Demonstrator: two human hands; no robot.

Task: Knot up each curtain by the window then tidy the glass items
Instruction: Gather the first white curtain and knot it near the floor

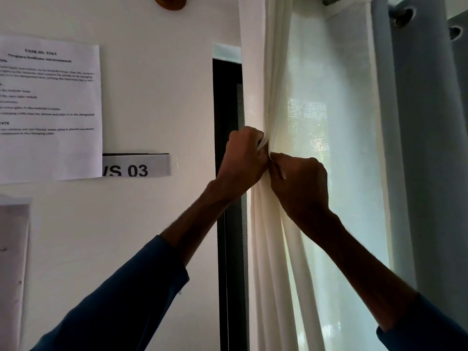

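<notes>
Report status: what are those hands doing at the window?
Left hand and right hand both grip the white curtain, bunched at its left edge. No knot seen yet. Grey curtain hangs beside it, untouched. Nothing in the way.

Cream sheer curtain [329, 122], grey curtain [425, 148]

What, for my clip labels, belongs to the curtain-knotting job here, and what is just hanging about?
Job: sheer white fabric curtain, bunched; grey eyeleted fabric curtain; left hand and right hand, both gripping the white curtain.
Bystanders: white printed paper sheet; white paper label ending "S 03"; round brown wooden wall fitting.
</notes>
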